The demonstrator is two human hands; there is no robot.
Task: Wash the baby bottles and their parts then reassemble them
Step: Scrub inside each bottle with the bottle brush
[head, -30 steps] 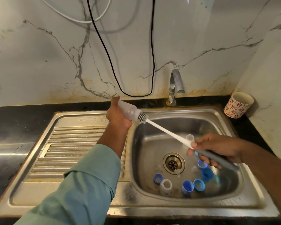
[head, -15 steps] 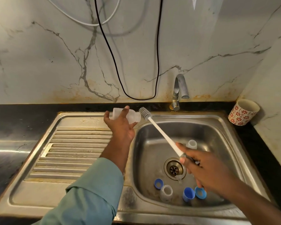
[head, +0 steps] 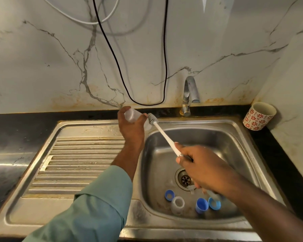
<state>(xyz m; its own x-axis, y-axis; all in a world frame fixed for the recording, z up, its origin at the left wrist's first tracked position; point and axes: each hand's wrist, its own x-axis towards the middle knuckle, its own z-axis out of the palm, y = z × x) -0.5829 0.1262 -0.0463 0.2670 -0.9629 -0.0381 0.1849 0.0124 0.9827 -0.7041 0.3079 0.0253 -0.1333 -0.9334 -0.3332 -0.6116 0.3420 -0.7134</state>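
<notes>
Right now the left hand (head: 132, 130) is wrapped around a clear baby bottle (head: 136, 117), holding it on its side above the back rim of the sink (head: 234, 123), mouth turned toward the basin. The right hand (head: 202, 169) is closed around the grey grip of a bottle brush (head: 164, 135), whose bristled head sits just at the bottle's mouth, outside or barely touching it; I cannot tell which. To do this scrub well, the brush shaft should line up with the bottle's long axis before it goes in, so the bristles slide through the neck instead of catching on the lip. The bottle hand needs a firm hold near the base, since the plastic looks wet and light and a push from the brush could shove it out of the fingers. Twisting the brush while working it to the bottom would likely reach the corners. No water is seen running from the tap (head: 189, 95), so a rinse is probably due afterward. Other parts wait on the basin floor near the drain (head: 184, 179): blue caps (head: 201, 205), a blue ring (head: 169, 195) and a clear collar (head: 177, 204). A flowered cup (head: 258, 116) stands on the table at the far right, well clear.
</notes>
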